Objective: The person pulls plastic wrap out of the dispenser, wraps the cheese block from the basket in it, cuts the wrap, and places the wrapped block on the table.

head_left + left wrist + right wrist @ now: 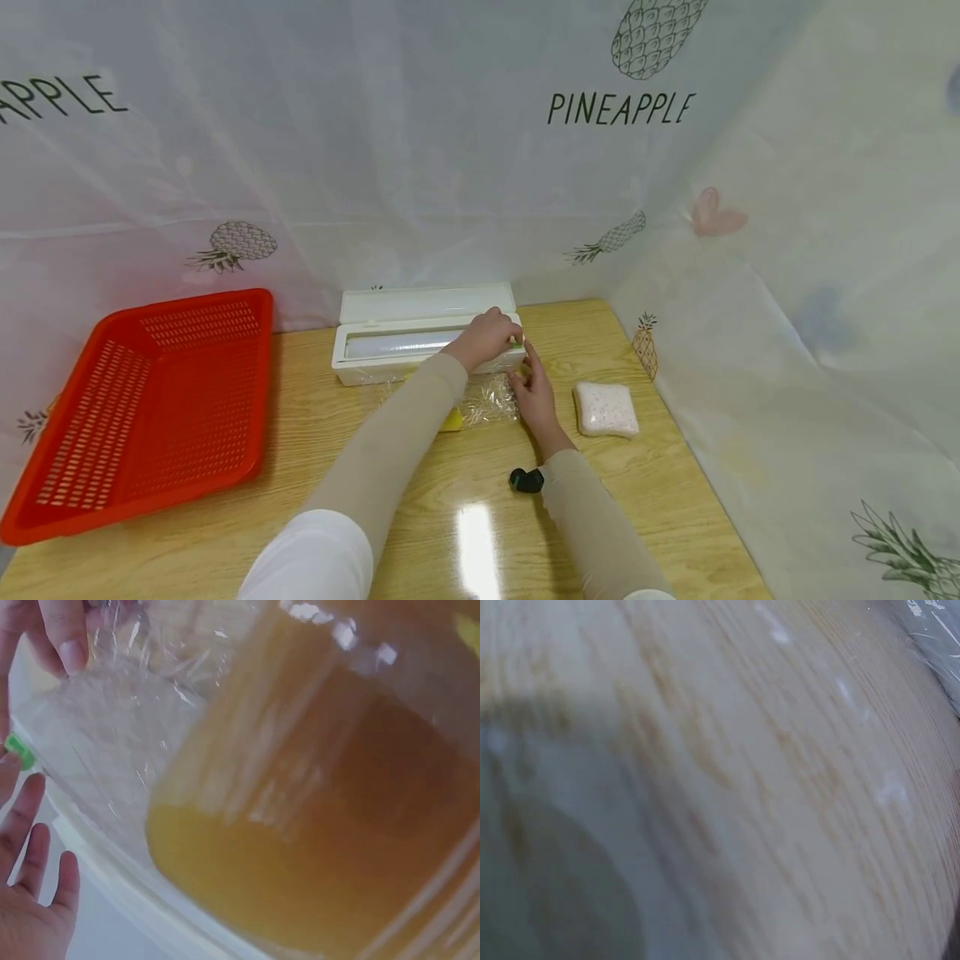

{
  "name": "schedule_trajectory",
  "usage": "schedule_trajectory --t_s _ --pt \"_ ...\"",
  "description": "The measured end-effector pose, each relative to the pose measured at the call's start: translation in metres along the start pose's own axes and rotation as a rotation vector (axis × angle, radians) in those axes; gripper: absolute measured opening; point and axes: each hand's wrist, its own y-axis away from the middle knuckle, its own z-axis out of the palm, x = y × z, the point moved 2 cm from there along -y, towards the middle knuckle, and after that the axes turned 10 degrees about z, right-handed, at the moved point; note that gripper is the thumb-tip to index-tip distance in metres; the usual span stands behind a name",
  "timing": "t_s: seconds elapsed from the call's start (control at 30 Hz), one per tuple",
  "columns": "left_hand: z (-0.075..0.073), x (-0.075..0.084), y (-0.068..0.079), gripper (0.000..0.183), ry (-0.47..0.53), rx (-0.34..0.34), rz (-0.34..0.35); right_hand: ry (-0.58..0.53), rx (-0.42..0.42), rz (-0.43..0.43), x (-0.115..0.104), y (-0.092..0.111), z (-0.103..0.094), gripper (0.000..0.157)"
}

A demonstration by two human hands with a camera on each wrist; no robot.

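Observation:
In the head view, a white cling film dispenser box [360, 371] stands at the back of the table with its lid [427, 302] raised. Inside lies a roll of film [397, 343]. My left hand [487, 337] reaches across to the box's right end, where it pinches a small green slider [21, 752]. My right hand [536, 396] touches the box's right corner with an extended index finger, its thumb beside the clear film [491, 400]. That film spreads out in front of the box, crinkled. Under it shows a yellow thing [452, 421], mostly hidden by my left arm.
A red plastic basket [258, 400] stands at the left. A pale speckled sponge-like block [606, 408] lies right of my right hand. A small black object [527, 480] sits at my right sleeve. Patterned sheeting [450, 183] hangs behind the table. The right wrist view is mostly blurred wood grain.

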Motion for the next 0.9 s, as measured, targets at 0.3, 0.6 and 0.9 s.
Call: schedule_trajectory --t_s 0.3,0.6,0.9 --pt "-0.004 -0.008 0.004 0.021 -0.082 -0.079 -0.027 0.034 0.015 0.011 0.000 -0.002 0.000 0.063" --pt "-0.007 -0.009 0.006 0.023 -0.098 -0.106 -0.031 0.035 0.026 -0.012 -0.003 -0.002 0.000 0.063" --pt "-0.011 -0.016 0.014 0.016 -0.104 -0.136 -0.012 0.013 0.020 0.016 0.000 -0.002 0.002 0.062"
